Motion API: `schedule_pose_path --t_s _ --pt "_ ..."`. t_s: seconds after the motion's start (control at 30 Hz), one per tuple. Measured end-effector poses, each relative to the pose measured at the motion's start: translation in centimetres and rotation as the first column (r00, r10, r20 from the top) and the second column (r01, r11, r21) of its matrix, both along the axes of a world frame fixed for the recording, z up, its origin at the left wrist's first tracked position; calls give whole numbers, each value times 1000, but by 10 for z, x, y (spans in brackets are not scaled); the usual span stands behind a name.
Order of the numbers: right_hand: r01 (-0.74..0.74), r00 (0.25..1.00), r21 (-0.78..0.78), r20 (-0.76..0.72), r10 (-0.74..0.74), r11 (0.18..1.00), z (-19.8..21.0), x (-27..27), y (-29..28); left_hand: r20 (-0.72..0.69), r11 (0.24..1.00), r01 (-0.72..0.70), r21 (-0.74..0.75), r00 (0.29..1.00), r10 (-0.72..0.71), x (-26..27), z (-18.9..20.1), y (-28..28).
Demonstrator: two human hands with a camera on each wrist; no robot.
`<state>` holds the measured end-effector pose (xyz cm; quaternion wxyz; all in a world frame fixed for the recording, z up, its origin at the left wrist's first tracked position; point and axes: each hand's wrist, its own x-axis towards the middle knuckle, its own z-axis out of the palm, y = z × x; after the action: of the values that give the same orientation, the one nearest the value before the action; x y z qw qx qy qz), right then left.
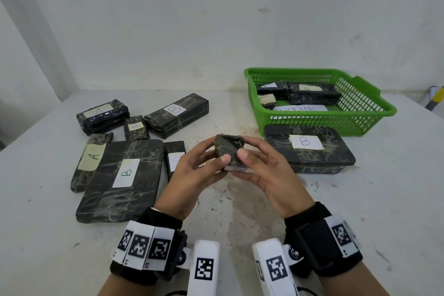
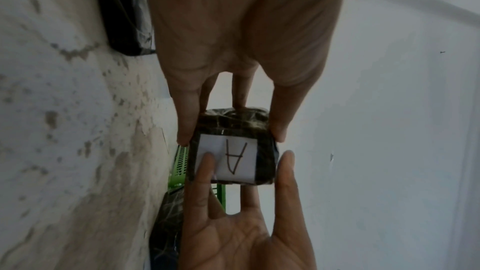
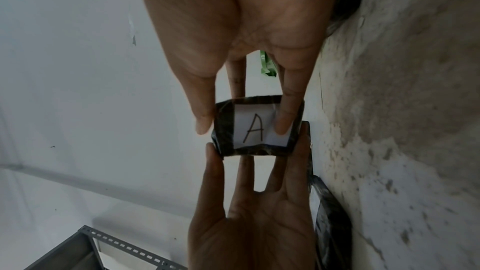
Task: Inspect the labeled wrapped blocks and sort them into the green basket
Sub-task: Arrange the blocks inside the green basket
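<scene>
A small dark wrapped block [image 1: 228,151] is held above the middle of the table by both hands. My left hand [image 1: 221,151] pinches its left side and my right hand [image 1: 241,162] pinches its right side, thumbs on the near face. Its white label faces down and away from the head view. In the left wrist view the block [image 2: 233,151] shows a label reading "A", as the block [image 3: 255,130] does in the right wrist view. The green basket [image 1: 360,113] stands at the back right with several wrapped blocks inside.
On the left of the table lie several wrapped blocks: a large one marked B [image 1: 122,180], a long A [image 1: 90,158], another B [image 1: 176,115]. A flat B block [image 1: 310,149] lies just in front of the basket. The wall is close behind.
</scene>
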<state>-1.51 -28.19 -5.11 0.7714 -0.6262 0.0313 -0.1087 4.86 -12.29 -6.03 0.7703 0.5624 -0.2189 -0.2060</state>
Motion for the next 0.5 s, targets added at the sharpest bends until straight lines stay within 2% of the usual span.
schedule_pose_path --t_s 0.33,0.5 --pt "72 996 -64 -43 -75 995 1 -1 5 75 992 96 87 992 -103 -5 3 -1" --pt "51 995 -48 -81 -55 998 2 -1 4 84 994 54 97 995 -62 -5 3 -2"
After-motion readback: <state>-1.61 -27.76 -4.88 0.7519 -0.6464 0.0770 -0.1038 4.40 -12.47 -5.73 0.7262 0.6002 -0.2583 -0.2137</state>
